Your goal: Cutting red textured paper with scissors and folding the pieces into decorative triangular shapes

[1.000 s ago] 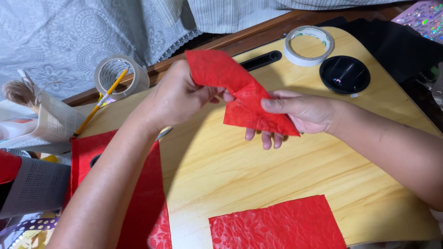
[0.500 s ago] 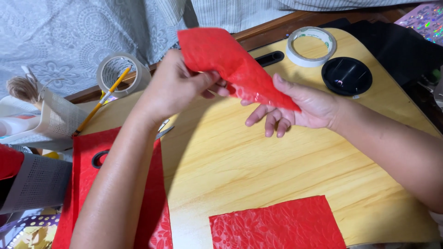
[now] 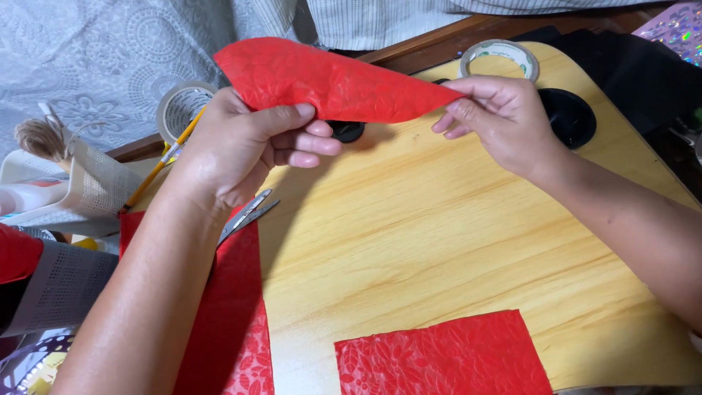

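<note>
Both hands hold a folded piece of red embossed paper (image 3: pixel 329 84) up above a light wooden table (image 3: pixel 439 241). My left hand (image 3: pixel 241 146) pinches its lower edge near the left, thumb on top. My right hand (image 3: pixel 497 121) grips its pointed right tip between the fingers. The paper stretches flat between the two hands, tilted slightly down to the right.
A second red embossed sheet (image 3: pixel 446 358) lies at the table's front edge, and a longer red sheet (image 3: pixel 230 322) lies on the left with scissors (image 3: pixel 245 216) on it. Two tape rolls (image 3: pixel 499 55) (image 3: pixel 183 106), a black round recess (image 3: pixel 567 117), a pencil and a white basket sit around.
The hands have moved apart and lifted the red paper, spreading it out lengthwise; the right hand slid from under the fold to its right tip.
</note>
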